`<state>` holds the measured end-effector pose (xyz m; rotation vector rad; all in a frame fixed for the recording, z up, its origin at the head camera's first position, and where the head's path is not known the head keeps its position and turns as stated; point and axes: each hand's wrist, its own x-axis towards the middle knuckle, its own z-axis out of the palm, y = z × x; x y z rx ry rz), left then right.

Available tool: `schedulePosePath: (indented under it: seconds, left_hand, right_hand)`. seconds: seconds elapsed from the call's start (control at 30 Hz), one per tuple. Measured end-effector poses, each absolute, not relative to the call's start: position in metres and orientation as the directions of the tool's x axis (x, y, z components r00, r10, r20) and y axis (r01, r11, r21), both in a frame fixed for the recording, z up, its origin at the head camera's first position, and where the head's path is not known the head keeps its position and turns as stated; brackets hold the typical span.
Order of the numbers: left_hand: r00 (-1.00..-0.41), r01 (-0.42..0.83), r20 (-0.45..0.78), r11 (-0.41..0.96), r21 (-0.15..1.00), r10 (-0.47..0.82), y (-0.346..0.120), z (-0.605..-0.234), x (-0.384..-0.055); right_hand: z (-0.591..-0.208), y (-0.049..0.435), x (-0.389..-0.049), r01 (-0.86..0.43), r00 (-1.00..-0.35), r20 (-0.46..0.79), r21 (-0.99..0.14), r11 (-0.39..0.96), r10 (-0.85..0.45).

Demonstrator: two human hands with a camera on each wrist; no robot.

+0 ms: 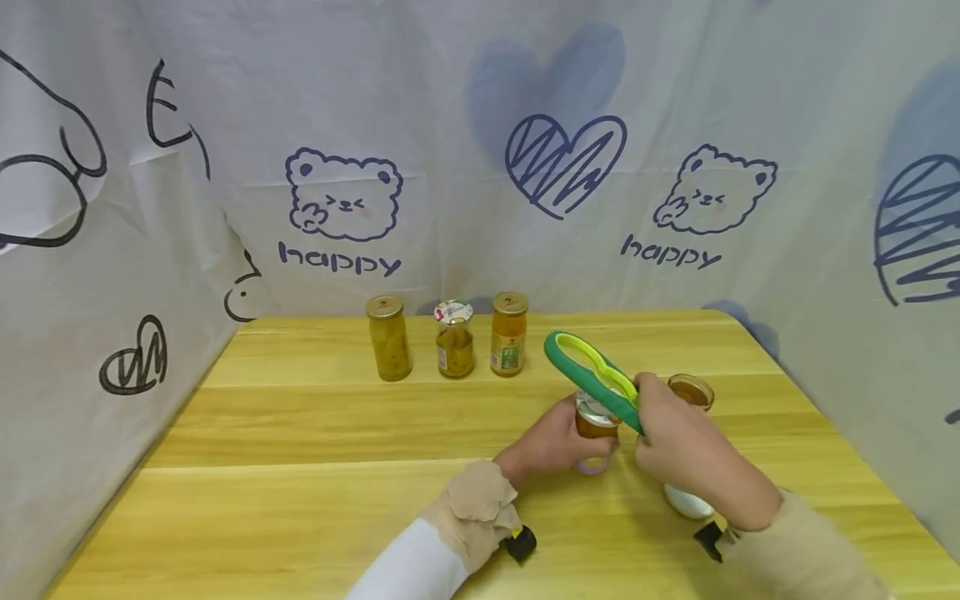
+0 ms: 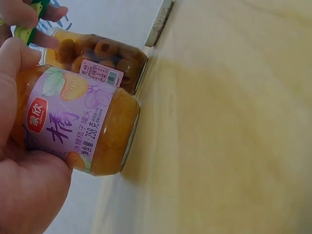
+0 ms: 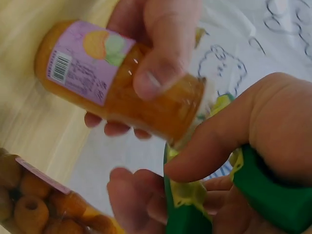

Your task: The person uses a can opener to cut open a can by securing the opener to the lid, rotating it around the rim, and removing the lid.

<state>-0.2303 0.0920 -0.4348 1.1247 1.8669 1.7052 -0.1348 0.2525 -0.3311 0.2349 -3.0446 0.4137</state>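
My left hand grips an upright jar of orange fruit with a purple label, its fingers and thumb wrapped around the glass. In the head view the jar's patterned pale lid is on top. My right hand holds a green-and-yellow jar opener by its handle end. The opener lies across the lid, and its looped end sticks out to the far left. In the right wrist view its toothed yellow inner edge shows beside the lid; how firmly it bites is hidden.
Just right of the held jar stands a jar of brown round fruit, partly behind my right hand. Below it a pale round thing lies half hidden. At the back stand a tall yellow jar, a shorter jar and an amber jar.
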Motion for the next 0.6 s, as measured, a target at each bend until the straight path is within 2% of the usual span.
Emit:
schedulePosePath:
  seconds: [0.13, 0.23, 0.6]
  left_hand:
    - [-0.614, 0.312, 0.242, -0.051, 0.949, 0.751, 0.09, -0.436, -0.228]
    - [-0.622, 0.301, 0.235, -0.05, 0.952, 0.747, 0.091, -0.436, -0.228]
    - [-0.627, 0.272, 0.222, -0.057, 0.96, 0.747, 0.091, -0.433, -0.228]
  right_hand:
    - [-0.337, 0.243, -0.131, -0.185, -0.976, 0.145, -0.145, 0.972, -0.164]
    - [-0.336, 0.241, -0.129, -0.199, -0.97, 0.166, -0.108, 0.974, -0.18]
    - [-0.327, 0.23, -0.125, -0.167, -0.984, 0.066, -0.032, 0.985, -0.165]
